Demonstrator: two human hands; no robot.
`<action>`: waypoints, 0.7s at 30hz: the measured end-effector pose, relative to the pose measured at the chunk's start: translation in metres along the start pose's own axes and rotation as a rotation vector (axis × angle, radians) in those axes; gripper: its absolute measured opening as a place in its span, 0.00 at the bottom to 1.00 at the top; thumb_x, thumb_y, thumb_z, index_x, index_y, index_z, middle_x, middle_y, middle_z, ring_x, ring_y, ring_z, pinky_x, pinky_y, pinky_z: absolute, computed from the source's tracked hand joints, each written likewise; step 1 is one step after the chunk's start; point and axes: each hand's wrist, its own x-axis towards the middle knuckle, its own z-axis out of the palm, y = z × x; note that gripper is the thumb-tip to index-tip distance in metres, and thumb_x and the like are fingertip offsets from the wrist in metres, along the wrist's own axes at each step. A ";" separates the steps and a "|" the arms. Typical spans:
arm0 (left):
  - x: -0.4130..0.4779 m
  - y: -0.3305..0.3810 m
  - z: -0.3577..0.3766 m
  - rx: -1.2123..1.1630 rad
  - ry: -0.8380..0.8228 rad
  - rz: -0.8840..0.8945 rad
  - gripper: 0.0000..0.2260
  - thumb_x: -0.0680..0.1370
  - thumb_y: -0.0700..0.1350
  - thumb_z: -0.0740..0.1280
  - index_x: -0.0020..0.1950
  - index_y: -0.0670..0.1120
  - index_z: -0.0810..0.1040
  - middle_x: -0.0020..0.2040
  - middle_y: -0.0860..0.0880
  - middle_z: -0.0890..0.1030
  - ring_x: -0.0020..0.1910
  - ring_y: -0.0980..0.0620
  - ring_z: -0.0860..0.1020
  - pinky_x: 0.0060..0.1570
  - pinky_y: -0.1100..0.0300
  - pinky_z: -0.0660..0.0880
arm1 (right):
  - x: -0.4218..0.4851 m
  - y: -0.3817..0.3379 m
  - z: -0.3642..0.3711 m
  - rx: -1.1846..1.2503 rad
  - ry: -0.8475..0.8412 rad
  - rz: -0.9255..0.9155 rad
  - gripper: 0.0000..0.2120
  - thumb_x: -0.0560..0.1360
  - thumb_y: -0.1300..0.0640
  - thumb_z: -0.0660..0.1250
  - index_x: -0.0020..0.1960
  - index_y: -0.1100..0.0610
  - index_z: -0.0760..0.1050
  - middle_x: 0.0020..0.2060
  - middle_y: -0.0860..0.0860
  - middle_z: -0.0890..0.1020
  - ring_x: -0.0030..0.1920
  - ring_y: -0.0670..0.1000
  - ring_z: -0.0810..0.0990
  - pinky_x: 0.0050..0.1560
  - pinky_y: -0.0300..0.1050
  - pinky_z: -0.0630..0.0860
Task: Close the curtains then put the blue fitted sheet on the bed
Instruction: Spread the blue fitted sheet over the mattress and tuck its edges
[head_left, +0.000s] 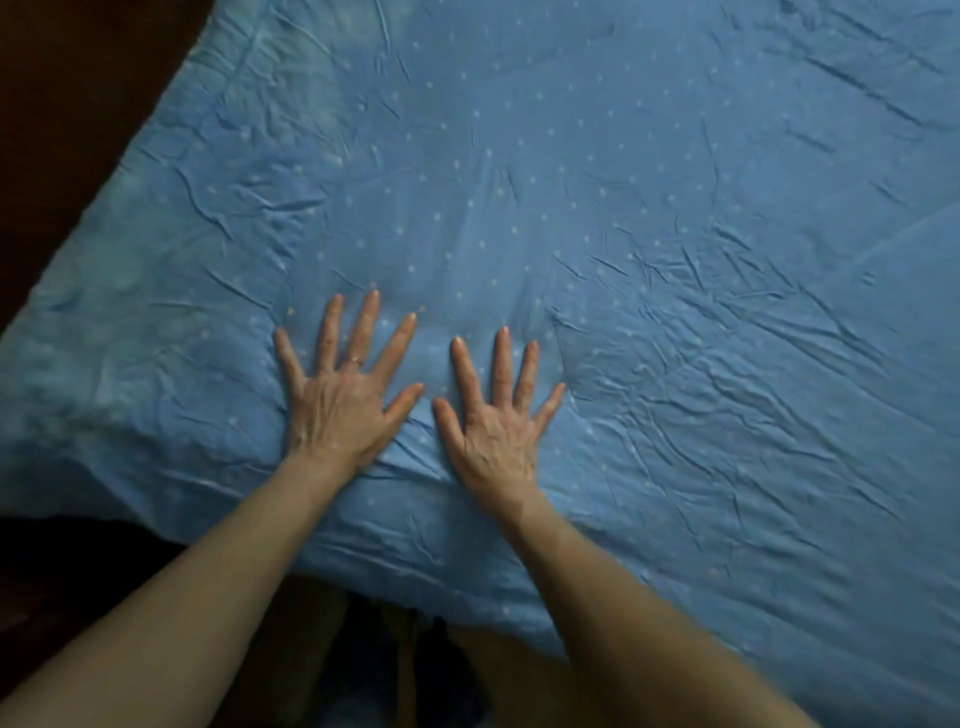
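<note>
The blue fitted sheet (649, 234), pale-dotted and creased, lies spread over the bed (78, 467) and fills the view from 12 round to 4 o'clock, its near edge draped down at 6 o'clock. Dark floor (67, 104) shows at 10 o'clock. Just below centre, the left hand (343, 400) at 7 o'clock and the right hand (493, 421) beside it press flat on the sheet, fingers spread wide, thumbs near each other but apart. A ring (355, 359) sits on the left hand

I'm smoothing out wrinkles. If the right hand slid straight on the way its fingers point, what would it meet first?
Only more blue fitted sheet: the right hand lies flat on it, fingers spread and pointing away. Beyond faint creases, the way looks free as far as the picture shows.
</note>
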 end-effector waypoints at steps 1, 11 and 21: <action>-0.018 -0.004 0.001 0.011 -0.010 -0.013 0.30 0.74 0.66 0.51 0.76 0.60 0.54 0.78 0.51 0.50 0.76 0.43 0.48 0.65 0.28 0.45 | -0.020 -0.001 0.004 0.000 -0.007 0.000 0.30 0.76 0.35 0.53 0.75 0.37 0.49 0.77 0.50 0.45 0.76 0.58 0.39 0.67 0.74 0.46; -0.085 0.003 0.008 0.052 -0.091 -0.020 0.34 0.73 0.69 0.49 0.76 0.58 0.54 0.78 0.49 0.51 0.76 0.40 0.47 0.63 0.26 0.46 | -0.127 -0.007 0.024 -0.010 -0.049 0.000 0.29 0.77 0.37 0.54 0.76 0.38 0.49 0.77 0.51 0.48 0.76 0.60 0.43 0.67 0.74 0.48; -0.155 0.050 0.012 0.060 -0.075 0.225 0.28 0.74 0.60 0.53 0.73 0.55 0.65 0.76 0.46 0.59 0.75 0.38 0.54 0.63 0.27 0.50 | -0.207 0.027 0.013 0.038 -0.097 -0.149 0.28 0.71 0.39 0.61 0.70 0.40 0.63 0.73 0.51 0.62 0.70 0.58 0.64 0.62 0.67 0.64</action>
